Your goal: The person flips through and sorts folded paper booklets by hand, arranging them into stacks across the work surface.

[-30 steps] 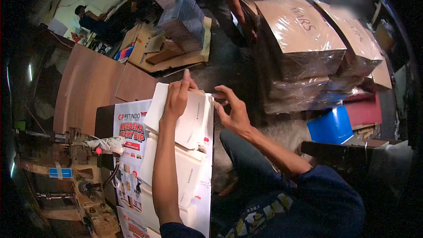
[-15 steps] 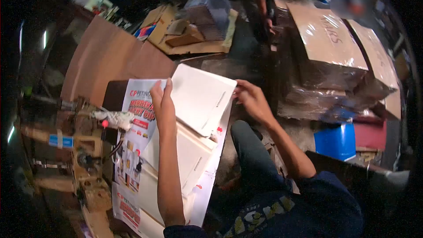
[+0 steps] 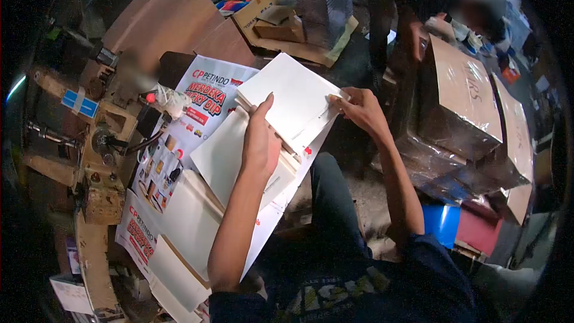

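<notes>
Left grip shifted, white stack seemingly against it.

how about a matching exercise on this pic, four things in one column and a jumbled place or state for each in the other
Things
1. left hand
2. right hand
3. printed poster
4. brown-topped stacks

Places or states
A. at the right-hand corner of the farthest white stack
B. wrapped, with a glossy shine
C. at the lower-left edge of the farthest white stack
D. lying underneath the white stacks

Right pairs
1-C; 2-A; 3-D; 4-B
</notes>
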`<state>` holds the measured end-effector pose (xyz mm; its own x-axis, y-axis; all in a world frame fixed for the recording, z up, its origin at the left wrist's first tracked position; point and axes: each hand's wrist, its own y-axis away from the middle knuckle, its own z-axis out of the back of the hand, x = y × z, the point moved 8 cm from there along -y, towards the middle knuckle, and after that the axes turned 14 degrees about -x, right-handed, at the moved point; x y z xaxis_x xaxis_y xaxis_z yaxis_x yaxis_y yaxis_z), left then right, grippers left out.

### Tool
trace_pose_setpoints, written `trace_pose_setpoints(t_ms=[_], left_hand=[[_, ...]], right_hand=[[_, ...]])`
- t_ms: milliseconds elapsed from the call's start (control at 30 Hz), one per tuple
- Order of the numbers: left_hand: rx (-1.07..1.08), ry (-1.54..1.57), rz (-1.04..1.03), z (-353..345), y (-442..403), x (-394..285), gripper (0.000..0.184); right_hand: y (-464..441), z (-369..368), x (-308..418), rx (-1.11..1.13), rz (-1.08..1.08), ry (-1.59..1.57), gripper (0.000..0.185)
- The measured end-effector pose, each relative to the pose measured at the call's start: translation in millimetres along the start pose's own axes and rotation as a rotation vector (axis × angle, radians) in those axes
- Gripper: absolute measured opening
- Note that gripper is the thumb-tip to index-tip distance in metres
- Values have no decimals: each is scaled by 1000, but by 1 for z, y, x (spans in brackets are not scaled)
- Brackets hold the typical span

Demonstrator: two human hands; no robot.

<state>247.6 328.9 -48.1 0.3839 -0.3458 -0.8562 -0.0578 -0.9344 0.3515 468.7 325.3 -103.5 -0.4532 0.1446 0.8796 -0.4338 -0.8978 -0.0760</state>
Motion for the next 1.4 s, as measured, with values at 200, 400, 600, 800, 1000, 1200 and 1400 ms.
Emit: trace_pose_setpoints(t_ms=[200, 400, 600, 800, 1000, 1200, 1400], left_hand=[[23, -11, 11, 1, 4, -2, 71], [8, 70, 33, 1, 2, 9, 69], [-28, 86, -7, 4, 2, 10, 64], [22, 78, 56, 4, 4, 19, 67], [72, 45, 59, -1, 17, 11, 73], [51, 65, 56, -5, 26, 6, 74], [45, 39, 41, -2, 24, 10, 76]], right_hand=[[-2, -2, -6, -34, 12, -136, 50], [-5, 5, 13, -22, -23, 137, 59], [5, 5, 33, -91, 83, 137, 61], [11, 8, 44, -82, 102, 216, 66], [6, -2, 42, -53, 134, 218, 76], [-1, 1, 44, 66, -33, 47, 85], [-11, -11, 30, 180, -174, -25, 79]])
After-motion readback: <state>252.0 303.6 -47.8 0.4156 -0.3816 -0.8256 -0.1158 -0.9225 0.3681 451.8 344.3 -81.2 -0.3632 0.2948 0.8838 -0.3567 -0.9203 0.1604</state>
